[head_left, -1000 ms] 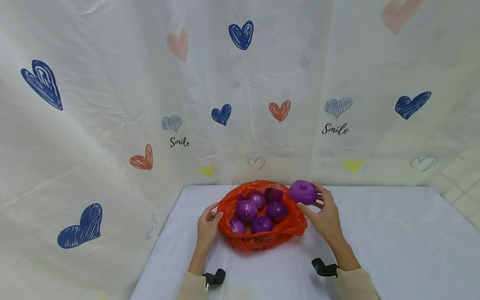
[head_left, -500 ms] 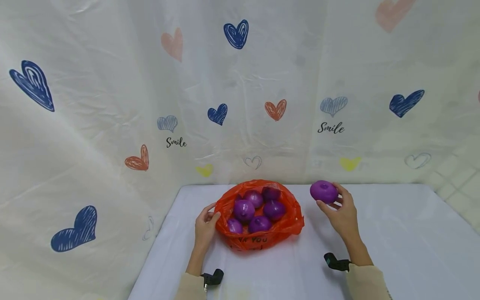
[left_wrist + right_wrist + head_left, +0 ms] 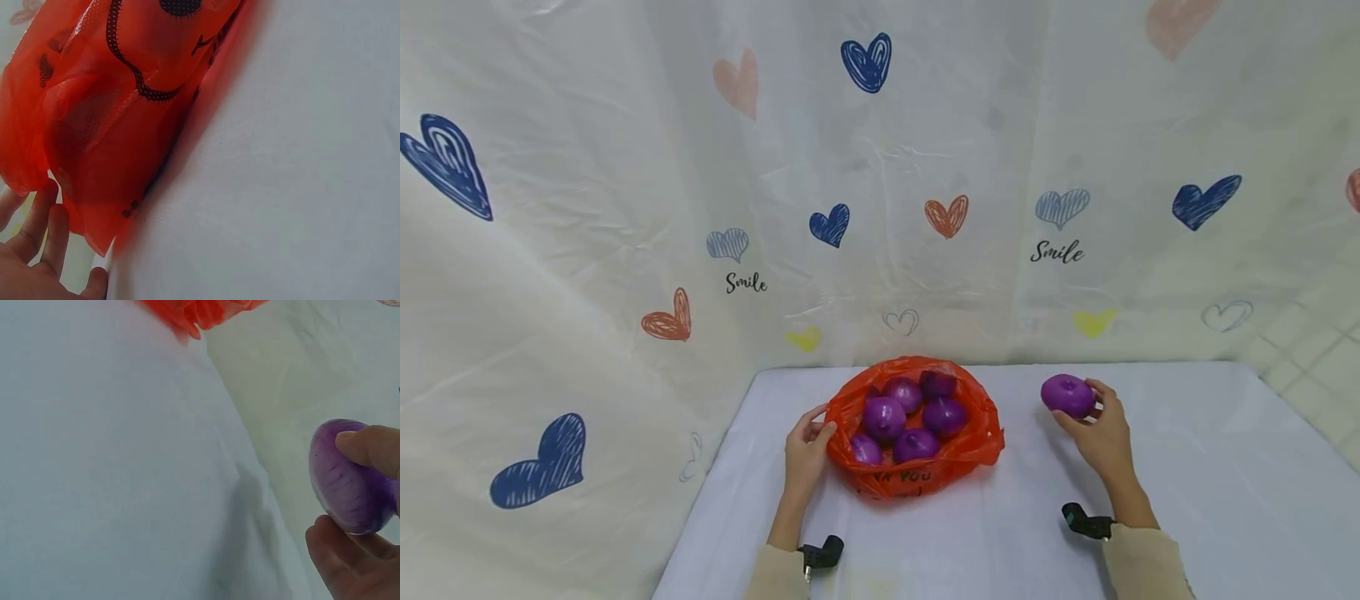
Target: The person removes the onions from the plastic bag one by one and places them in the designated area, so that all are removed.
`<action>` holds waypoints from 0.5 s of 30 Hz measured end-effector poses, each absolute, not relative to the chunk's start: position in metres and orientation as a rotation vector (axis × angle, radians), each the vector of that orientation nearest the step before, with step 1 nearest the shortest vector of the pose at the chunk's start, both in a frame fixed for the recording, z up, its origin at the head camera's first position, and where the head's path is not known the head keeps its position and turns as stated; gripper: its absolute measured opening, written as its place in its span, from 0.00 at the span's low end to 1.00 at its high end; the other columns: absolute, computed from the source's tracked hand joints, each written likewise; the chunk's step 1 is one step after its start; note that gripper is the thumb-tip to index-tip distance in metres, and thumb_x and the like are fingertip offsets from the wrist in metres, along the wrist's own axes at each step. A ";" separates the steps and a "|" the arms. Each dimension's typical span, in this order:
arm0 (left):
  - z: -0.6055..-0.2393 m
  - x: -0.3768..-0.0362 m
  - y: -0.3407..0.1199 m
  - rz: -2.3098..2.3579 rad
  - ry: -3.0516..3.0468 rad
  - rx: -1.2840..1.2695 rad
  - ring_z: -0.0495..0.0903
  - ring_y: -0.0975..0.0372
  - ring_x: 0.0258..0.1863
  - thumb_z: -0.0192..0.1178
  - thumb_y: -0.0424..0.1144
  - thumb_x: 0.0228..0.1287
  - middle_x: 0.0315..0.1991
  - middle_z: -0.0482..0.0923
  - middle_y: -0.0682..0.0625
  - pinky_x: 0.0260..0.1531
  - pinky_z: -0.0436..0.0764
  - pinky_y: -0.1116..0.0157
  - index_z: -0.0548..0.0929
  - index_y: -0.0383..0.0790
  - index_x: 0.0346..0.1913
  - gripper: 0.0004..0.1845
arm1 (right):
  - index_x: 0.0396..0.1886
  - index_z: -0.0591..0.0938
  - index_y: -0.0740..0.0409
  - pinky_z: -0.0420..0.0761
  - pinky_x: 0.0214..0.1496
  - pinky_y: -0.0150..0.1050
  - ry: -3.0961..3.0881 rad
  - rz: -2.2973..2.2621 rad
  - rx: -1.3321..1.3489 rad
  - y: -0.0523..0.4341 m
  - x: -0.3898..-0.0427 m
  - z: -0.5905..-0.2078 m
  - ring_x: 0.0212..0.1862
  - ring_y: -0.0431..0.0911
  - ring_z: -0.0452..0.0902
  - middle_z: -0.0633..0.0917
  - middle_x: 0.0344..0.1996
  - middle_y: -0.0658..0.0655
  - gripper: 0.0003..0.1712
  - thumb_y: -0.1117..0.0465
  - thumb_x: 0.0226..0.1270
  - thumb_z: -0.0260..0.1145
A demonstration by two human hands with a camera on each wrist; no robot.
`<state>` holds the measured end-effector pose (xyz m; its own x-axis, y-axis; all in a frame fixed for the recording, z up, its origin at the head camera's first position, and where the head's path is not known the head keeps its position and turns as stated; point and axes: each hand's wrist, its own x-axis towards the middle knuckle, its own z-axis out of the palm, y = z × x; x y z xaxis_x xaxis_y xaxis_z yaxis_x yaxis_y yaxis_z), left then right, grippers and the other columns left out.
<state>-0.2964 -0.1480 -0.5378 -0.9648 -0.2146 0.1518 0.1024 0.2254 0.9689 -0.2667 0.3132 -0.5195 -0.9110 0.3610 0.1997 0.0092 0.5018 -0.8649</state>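
Evidently, in the head view, the right hand (image 3: pixel 1105 437) grasps a single red onion (image 3: pixel 1066 396) between thumb and bent fingers, seemingly held clear of the white tablecloth (image 3: pixel 970 542), since a shadow falls beneath. Well to the left of those fingers sits a red plastic bag (image 3: pixel 977 454), its mouth spread wide and its crumpled rim folded outward, perhaps so that what is inside can be reached. At least six onions (image 3: pixel 883 418) lie within it, crowded together to the right of the left hand's thumb; lettering shows on the front wall, with "YOU" readable. The left hand (image 3: pixel 803 454) rests its fingers against the bag's near side, probably to steady the thin plastic, which looks too limp to hold its shape alone. Beyond both sets of fingers hangs a heart-printed sheet (image 3: pixel 947 125). In the left wrist view, the fingers are spread and relaxed, touching the bag's edge rather than clenching, with the thumb tip just beside a hanging corner. In the right wrist view, the thumb presses one side of the onion and the fingertips support the opposite side, likely because its glossy, rounded skin could slip; the bag's edge lies well apart from them.
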 end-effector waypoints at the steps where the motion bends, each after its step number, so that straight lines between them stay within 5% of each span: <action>1: -0.538 -0.296 -0.148 -1.808 -2.247 0.107 0.76 0.57 0.38 0.62 0.39 0.71 0.40 0.81 0.44 0.34 0.79 0.73 0.83 0.50 0.62 0.18 | 0.79 0.57 0.62 0.76 0.45 0.23 -2.416 1.375 -0.322 0.315 -0.267 -0.521 0.61 0.66 0.73 0.66 0.69 0.75 0.51 0.58 0.64 0.75; 4: -0.536 -0.296 -0.147 -1.805 -2.249 0.105 0.76 0.57 0.38 0.62 0.39 0.71 0.39 0.81 0.44 0.35 0.79 0.73 0.83 0.50 0.62 0.18 | 0.80 0.53 0.62 0.81 0.57 0.47 -2.483 1.392 -0.360 0.320 -0.268 -0.527 0.64 0.69 0.70 0.63 0.70 0.77 0.52 0.56 0.66 0.73; 7: -0.534 -0.296 -0.146 -1.804 -2.241 0.101 0.76 0.57 0.37 0.63 0.39 0.71 0.38 0.81 0.44 0.34 0.79 0.72 0.84 0.50 0.61 0.18 | 0.81 0.50 0.62 0.71 0.67 0.66 -2.518 1.427 -0.374 0.323 -0.270 -0.532 0.68 0.71 0.66 0.60 0.73 0.78 0.53 0.56 0.67 0.72; 15: -0.536 -0.296 -0.147 -1.809 -2.248 0.093 0.77 0.58 0.36 0.62 0.39 0.72 0.39 0.82 0.43 0.35 0.79 0.73 0.83 0.49 0.62 0.18 | 0.81 0.50 0.61 0.64 0.72 0.69 -2.580 1.431 -0.365 0.325 -0.273 -0.544 0.71 0.71 0.63 0.59 0.74 0.77 0.54 0.55 0.67 0.73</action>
